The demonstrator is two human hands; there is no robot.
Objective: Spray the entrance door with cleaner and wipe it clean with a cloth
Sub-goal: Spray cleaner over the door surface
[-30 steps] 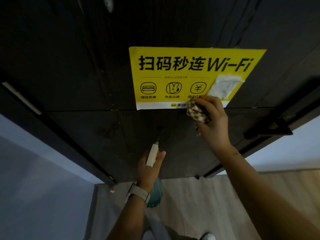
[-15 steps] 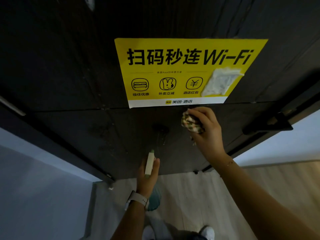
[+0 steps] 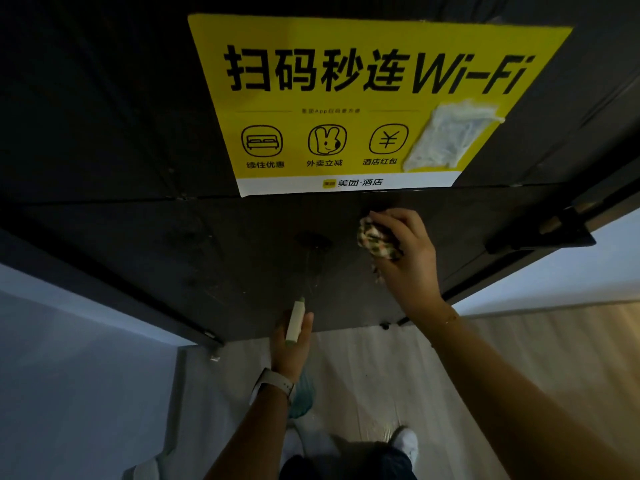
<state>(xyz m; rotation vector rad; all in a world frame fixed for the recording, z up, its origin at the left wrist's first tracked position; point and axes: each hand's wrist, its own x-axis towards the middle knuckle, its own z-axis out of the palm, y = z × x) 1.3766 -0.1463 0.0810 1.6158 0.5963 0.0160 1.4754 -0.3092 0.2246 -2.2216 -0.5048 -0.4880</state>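
Observation:
The dark entrance door (image 3: 121, 140) fills the upper view, with a wet patch and drips (image 3: 313, 247) on its lower panel. My right hand (image 3: 408, 261) grips a bunched patterned cloth (image 3: 375, 240) and presses it to the door just below the yellow Wi-Fi poster (image 3: 346, 109). Lower down, my left hand (image 3: 291, 348) holds a spray bottle (image 3: 296, 322) with a pale head and teal body, its nozzle aimed at the door's lower part.
The dark door handle (image 3: 540, 237) sticks out at the right. Torn white residue (image 3: 450, 136) marks the poster. A pale wall (image 3: 69, 375) stands at the left, wood floor (image 3: 536, 348) lies to the right, and my white shoe (image 3: 407, 441) shows below.
My right hand with the cloth has slid down from the poster's lower edge onto the dark panel. The left hand with the bottle has dropped a little. The view has moved closer to the door.

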